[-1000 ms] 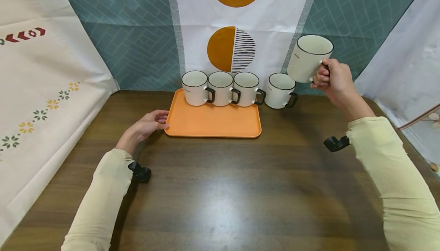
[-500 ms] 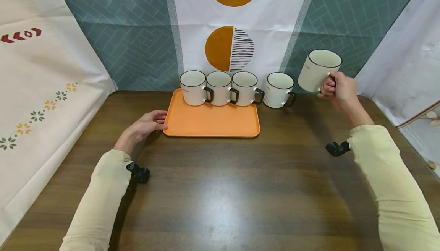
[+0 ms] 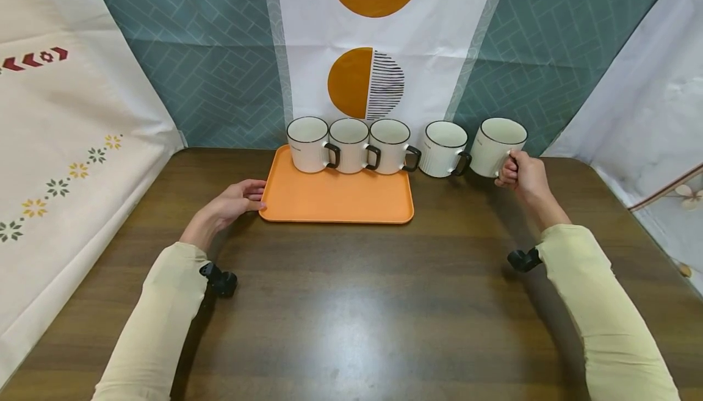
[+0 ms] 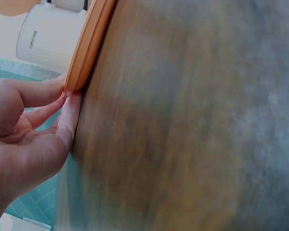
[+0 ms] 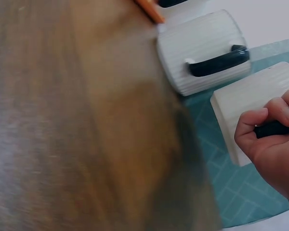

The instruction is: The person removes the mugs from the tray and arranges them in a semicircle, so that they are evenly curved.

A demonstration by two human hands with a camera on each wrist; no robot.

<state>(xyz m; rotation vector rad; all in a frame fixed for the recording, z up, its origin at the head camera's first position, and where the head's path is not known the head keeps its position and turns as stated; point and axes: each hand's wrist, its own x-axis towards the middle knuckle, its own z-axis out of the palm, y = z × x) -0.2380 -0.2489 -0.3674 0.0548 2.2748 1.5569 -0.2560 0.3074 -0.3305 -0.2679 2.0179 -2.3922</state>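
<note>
just above the desk (image 3: 351, 303) at far right, the right hand (image 3: 524, 175) grips a white mug (image 3: 497, 144), fingers curled round its handle (image 5: 275, 129); the left hand (image 3: 229, 202) pinches the orange tray (image 3: 337, 199) near left. best keep the mug level, clear of the neighbouring mug (image 3: 442, 154).

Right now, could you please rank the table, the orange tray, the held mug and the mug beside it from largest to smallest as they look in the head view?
1. Table
2. Orange tray
3. Held mug and mug beside it, unranked: they look alike, and nearness to the camera may skew it.
</note>
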